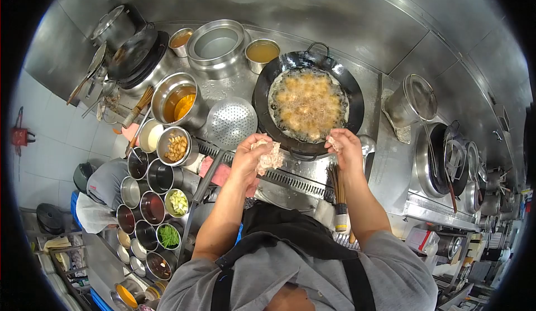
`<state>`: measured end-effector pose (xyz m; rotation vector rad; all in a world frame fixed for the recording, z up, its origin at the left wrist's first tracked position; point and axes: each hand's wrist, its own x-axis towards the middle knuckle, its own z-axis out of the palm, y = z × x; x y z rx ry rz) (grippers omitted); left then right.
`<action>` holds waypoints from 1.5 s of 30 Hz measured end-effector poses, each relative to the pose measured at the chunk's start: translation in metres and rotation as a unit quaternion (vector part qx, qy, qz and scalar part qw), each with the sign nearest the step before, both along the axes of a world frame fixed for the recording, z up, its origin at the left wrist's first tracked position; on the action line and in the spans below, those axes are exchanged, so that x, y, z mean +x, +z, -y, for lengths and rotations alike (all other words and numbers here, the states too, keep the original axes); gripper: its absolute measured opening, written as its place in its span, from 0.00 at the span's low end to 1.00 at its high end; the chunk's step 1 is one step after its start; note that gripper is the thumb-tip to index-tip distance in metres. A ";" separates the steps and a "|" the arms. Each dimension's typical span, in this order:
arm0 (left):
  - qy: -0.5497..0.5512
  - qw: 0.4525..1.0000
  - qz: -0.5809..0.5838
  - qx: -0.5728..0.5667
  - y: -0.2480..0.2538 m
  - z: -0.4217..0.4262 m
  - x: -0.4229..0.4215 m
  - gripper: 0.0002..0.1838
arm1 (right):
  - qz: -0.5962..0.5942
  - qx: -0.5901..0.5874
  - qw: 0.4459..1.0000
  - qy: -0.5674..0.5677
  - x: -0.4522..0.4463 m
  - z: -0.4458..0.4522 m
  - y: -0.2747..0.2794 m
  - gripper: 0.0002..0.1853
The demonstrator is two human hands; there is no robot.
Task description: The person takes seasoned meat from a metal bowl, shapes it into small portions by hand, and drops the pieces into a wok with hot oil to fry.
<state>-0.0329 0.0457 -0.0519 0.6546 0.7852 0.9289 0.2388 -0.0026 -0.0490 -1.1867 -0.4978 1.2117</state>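
My left hand (248,157) is closed around a lump of pale pink minced meat (269,157), much of which sticks out past the fingers. A smaller pinch of the same mince (334,143) is between the fingertips of my right hand (347,146), close to the near rim of the wok. In the black wok (355,107), many golden pieces (310,99) bubble in hot oil. A round perforated strainer (231,122) lies left of the wok, beyond my left hand. Below my right hand is a bamboo brush (336,185).
Metal pots, including a big one of clear liquid (215,43) and one of amber oil (180,107), line the back left. Seasoning containers (152,206) crowd the left side. A strainer pot (413,102) stands right of the wok. Another person (106,185) is at the far left.
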 end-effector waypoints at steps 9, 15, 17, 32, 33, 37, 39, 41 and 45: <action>0.032 0.998 0.024 -0.045 -0.013 0.009 -0.013 0.08 | 0.599 -0.116 0.792 -0.039 0.128 -0.145 -0.081 0.15; 0.051 0.997 0.020 -0.053 -0.006 0.013 -0.010 0.07 | 0.535 0.006 0.828 -0.167 0.103 -0.145 0.004 0.16; 0.059 0.996 0.038 -0.054 0.002 0.013 -0.003 0.07 | 0.469 0.078 0.874 -0.095 0.088 -0.123 -0.008 0.14; 0.097 0.940 0.086 0.315 0.074 0.031 0.031 0.35 | 0.075 0.153 0.974 0.153 -0.083 0.001 0.050 0.30; 0.130 0.936 0.097 0.312 0.079 0.030 0.027 0.38 | 0.110 0.185 0.958 0.188 -0.079 0.003 0.055 0.29; -0.047 0.979 0.160 0.119 0.073 0.004 0.014 0.35 | 0.493 0.139 0.828 0.228 -0.081 0.000 0.097 0.28; -0.080 0.983 0.141 0.089 0.068 0.002 0.008 0.29 | 0.485 0.129 0.832 0.239 -0.084 -0.002 0.099 0.27; -0.075 0.988 0.116 0.073 0.058 0.003 0.006 0.25 | 0.393 0.073 0.881 0.254 -0.086 -0.001 0.104 0.24; -0.097 0.987 0.073 0.101 0.049 0.008 0.005 0.23 | 0.479 0.140 0.834 0.234 -0.094 0.005 0.091 0.20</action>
